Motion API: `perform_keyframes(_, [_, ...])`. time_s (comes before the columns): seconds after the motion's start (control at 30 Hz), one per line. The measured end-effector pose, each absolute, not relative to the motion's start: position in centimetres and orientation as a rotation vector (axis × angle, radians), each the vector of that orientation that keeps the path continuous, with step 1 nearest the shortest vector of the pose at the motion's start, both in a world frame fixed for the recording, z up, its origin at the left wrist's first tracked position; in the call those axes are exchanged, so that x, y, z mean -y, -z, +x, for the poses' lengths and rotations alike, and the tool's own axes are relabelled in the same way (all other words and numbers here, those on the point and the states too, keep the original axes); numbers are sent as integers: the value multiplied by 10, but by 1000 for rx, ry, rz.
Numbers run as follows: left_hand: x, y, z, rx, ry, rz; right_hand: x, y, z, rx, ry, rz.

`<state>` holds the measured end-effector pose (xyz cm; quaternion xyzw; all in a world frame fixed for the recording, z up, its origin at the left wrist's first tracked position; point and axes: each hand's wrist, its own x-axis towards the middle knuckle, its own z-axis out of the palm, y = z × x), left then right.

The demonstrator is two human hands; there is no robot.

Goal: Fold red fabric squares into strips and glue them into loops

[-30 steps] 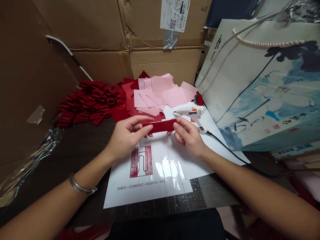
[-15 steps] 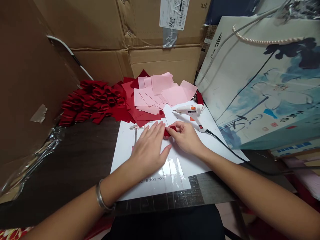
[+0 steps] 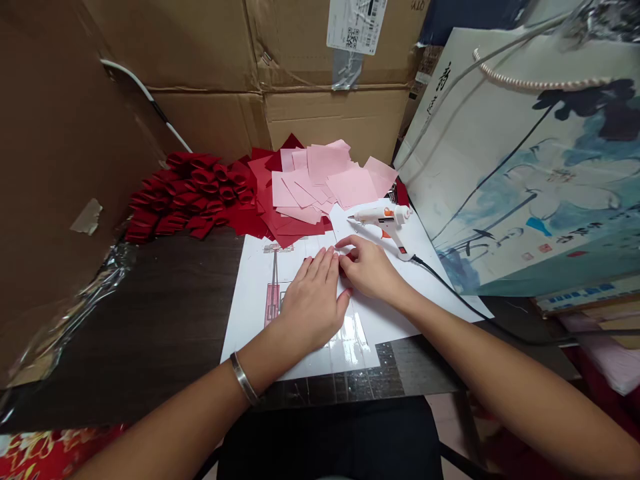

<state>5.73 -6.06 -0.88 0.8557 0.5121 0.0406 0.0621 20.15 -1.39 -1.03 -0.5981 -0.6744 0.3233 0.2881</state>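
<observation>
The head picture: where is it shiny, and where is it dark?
Head view: white glare shines on the printed sheet, beside the left hand; small glints dot the crinkly plastic at left; the left cardboard wall looks dim.

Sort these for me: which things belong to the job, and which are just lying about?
Likely belonging:
printed sheet, under the left hand
folded red pieces
red sheets
pink pieces
glue gun

Probably just lying about:
patterned bag
cardboard box

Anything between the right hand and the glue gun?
Nothing visible: only bare white paper lies between the right hand and the glue gun just beyond it. The black cord trails off right, outside that gap.
</observation>
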Motion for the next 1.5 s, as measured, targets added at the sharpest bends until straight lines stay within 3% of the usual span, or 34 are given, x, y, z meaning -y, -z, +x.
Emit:
perform_keyframes(0.57, [62, 8, 29, -1724, -63, 2604, 19, 9, 202, 2010, -599, -1619])
perform_keyframes(0.63, [62, 8, 29, -1727, -75, 2629, 23, 7, 202, 2085, -463, -1652])
perform_keyframes(0.73, [63, 10, 30, -1745, -100, 2658, 37, 2, 199, 2207, 5, -1680])
perform_keyframes(0.83, [63, 11, 31, -1744, -101, 2669, 55, 0, 194, 2410, 221, -1440])
perform_keyframes(1.17, [66, 11, 27, -1695, -198, 2716, 70, 8, 207, 2751, -124, -1345])
perform_keyframes(1.5, [73, 5, 24, -1543, -131, 2716, 71, 7, 217, 2715, -188, -1414])
